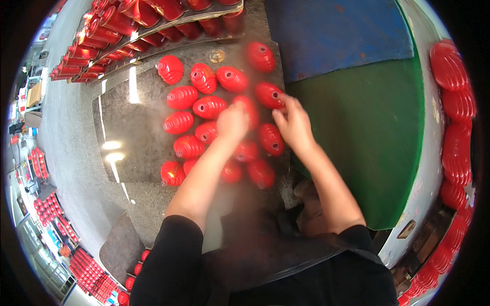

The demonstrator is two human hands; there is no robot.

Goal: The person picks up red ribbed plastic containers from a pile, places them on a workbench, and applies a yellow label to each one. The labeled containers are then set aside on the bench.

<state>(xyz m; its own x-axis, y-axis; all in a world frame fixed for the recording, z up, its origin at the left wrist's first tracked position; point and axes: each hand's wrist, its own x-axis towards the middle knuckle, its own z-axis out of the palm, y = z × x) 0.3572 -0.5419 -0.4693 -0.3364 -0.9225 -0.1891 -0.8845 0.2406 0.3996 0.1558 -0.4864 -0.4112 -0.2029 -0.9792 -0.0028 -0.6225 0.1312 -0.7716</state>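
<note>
Rows of glossy red ribbed bottles, each with a small round mouth, stand on a dark worn board. My left hand is closed over the top of one red bottle in the middle rows; the fingers partly hide it. To its right, my right hand has its thumb and fingers apart. Its fingertips reach the mouth of another red bottle and seem to touch it. Nearer me, a third red bottle stands between my forearms. My left forearm covers part of the nearest row.
At the far left, a rack holds many red vessels on tiers. A green mat covers the surface on the right, with a blue sheet beyond it. More red ribbed pieces line the right edge. A grey floor runs along the left.
</note>
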